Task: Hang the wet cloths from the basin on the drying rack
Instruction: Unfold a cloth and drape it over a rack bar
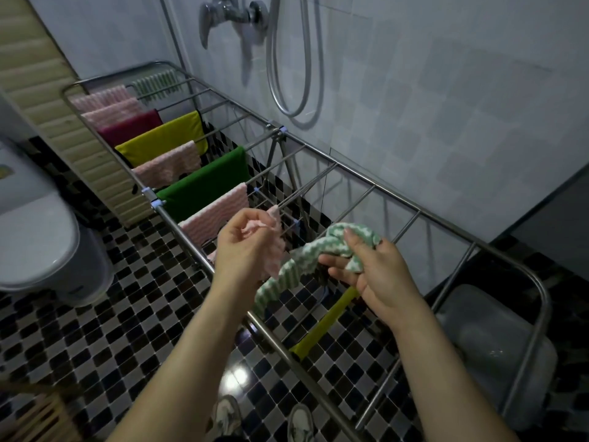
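Note:
My left hand (243, 247) grips a bunched pink cloth (273, 247) above the near rail of the steel drying rack (398, 194). A green-and-white zigzag cloth (301, 260) is held in my right hand (373, 269), with the thumb pressing on it; its loose end hangs down over the rail. Several cloths hang across the rack's left half: pink ones (210, 220), a dark green one (204, 188), a yellow one (161, 140) and a maroon one (129, 127). A translucent plastic basin (497, 339) stands on the floor under the rack's right end.
A toilet (38, 247) stands at the left on the black-and-white checkered floor (105, 339). A shower mixer and hose (287, 59) hang on the tiled wall behind the rack. A yellow-green strip (322, 325) lies below the rack. My shoes (264, 419) show at the bottom.

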